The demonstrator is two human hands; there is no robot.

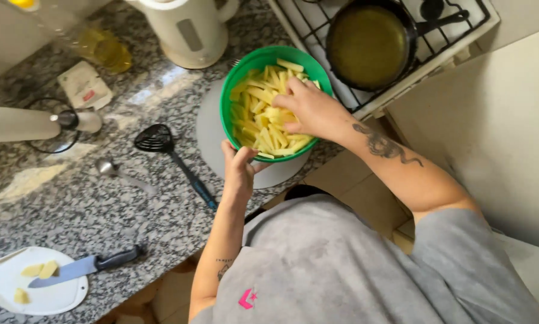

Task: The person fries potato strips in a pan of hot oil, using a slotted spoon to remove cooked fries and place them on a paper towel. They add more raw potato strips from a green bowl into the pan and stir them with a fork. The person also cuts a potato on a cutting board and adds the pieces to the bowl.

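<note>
- Bowl [233, 90] on counter [101, 204] by stove: full of raw potato sticks [263, 117], long axes mixed.
- Pan [368, 45]: oil.
- Left hand [239, 171] fingers grip bowl's near rim.
- Right hand [311, 111] in sticks, fingers curled; grasp unclear.

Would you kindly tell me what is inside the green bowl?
The green bowl holds pale yellow potato sticks. The right hand is in them, covering some; the bowl's bottom is hidden.
</note>
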